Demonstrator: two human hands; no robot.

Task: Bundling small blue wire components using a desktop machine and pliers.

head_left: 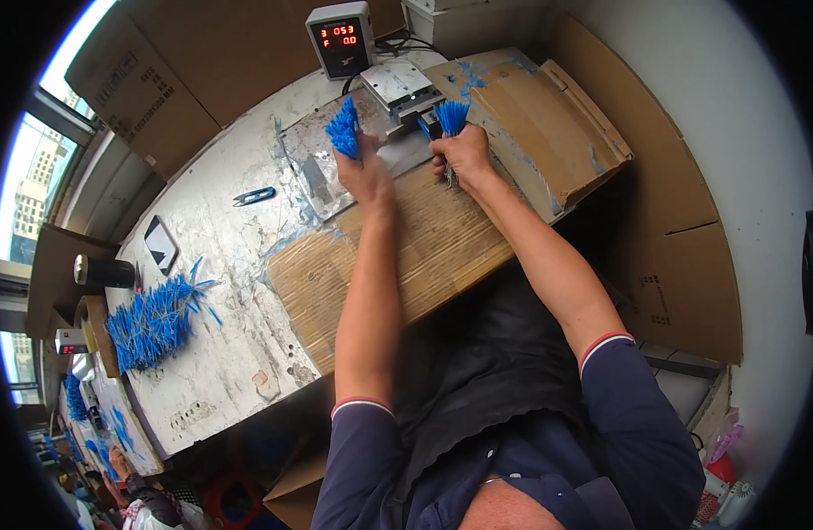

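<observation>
My left hand (368,180) is closed round a bundle of thin blue strips (343,128), whose tops fan out above the fingers. In my right hand (468,155) is a second bundle of blue strips (452,117), gripped with thin greyish stems hanging below the fist. Both hands are held above the work table, on the near side of a small metal fixture (399,87). The left hand is slightly blurred. What exactly the strips are, I cannot make out.
A display box (345,64) with red digits stands behind the fixture. Flattened cardboard (424,234) covers the near table edge; a taped carton (539,124) sits right. Leftward lie thread snips (254,196), a phone (161,244), a dark cup (104,271) and a blue strip pile (150,323).
</observation>
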